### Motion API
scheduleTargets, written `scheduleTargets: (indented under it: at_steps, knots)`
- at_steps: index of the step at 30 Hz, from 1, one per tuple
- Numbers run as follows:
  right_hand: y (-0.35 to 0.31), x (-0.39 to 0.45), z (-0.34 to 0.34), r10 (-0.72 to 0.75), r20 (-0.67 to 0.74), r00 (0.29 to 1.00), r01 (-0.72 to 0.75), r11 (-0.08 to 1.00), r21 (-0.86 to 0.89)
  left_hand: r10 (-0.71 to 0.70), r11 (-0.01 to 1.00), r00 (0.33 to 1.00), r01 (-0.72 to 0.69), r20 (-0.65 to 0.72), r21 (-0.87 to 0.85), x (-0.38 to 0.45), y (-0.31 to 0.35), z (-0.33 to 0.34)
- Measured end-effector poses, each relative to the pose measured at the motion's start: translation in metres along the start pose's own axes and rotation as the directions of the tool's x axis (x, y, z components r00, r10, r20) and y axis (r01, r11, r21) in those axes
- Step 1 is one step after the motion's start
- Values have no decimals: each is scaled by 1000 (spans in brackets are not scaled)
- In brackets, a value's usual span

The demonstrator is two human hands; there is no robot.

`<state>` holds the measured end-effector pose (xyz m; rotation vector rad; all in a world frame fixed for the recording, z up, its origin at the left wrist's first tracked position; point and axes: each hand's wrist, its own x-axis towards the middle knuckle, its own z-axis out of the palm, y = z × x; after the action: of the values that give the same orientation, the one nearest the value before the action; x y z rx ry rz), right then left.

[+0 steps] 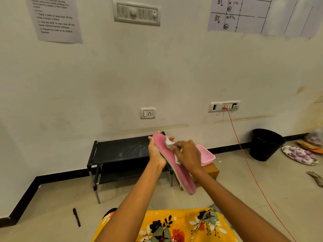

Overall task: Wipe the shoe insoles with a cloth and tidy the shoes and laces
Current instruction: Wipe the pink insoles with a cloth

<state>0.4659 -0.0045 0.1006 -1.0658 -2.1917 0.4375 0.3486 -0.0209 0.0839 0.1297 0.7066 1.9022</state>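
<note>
A long pink insole (181, 175) with a grey edge is held up in the air in front of me, toe end away. My left hand (156, 152) grips it from the left side near the toe, fingers wrapped behind it. My right hand (187, 157) holds a small white cloth (169, 143) bunched under its fingers and presses it onto the insole's upper face. More of the cloth shows below the palm. No shoes or laces are visible.
A low black shoe rack (120, 151) stands against the wall. To its right a pink tray (206, 154) sits on a brown box (212, 172). A red cable (244, 158), a black bin (265, 144), a plate (300, 155) and a black pen (76, 217) lie around on the floor.
</note>
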Motion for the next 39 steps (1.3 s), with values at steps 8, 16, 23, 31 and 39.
scheduleTargets:
  at_steps: [8,16,23,31,39]
  knots:
    - [-4,-18,4,-46,28,999,45,998,47,-2,999,999,4,45,-41,2,0,2]
    - [-8,-21,10,-48,65,997,31,972,234,55,998,997,-55,59,-9,3,11,-1]
    - [0,-10,5,134,141,981,-184,875,448,71,997,995,-72,68,16,-2,18,3]
    - [-14,5,9,157,0,988,-151,953,263,-81,987,980,54,183,150,-22,-7,-1]
    - [-37,-9,7,-91,44,995,91,996,-16,-94,995,983,85,157,60,-16,2,-6]
